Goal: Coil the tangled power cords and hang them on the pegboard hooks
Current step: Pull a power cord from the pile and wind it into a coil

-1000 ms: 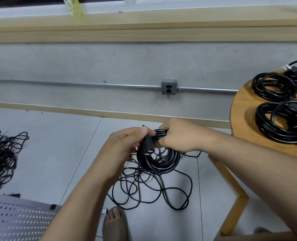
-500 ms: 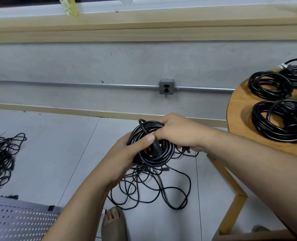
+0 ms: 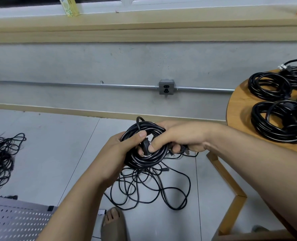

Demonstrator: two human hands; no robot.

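The pegboard (image 3: 13,221) showed at the near left, beside a sandalled foot (image 3: 113,223). Just beyond, a loose cord tangle (image 3: 147,186) sprawled on the floor. Above it, 2 hands gripped 1 coiled power cord (image 3: 144,161): the left hand (image 3: 120,150) curled round its left side, the right hand (image 3: 179,136) round its right. Farther right, other coils (image 3: 269,86) lay on the round table (image 3: 236,108).

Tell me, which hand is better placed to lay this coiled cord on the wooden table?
Probably the right hand: it grips the coiled cord on the side nearest the wooden table; the left hand is farther.
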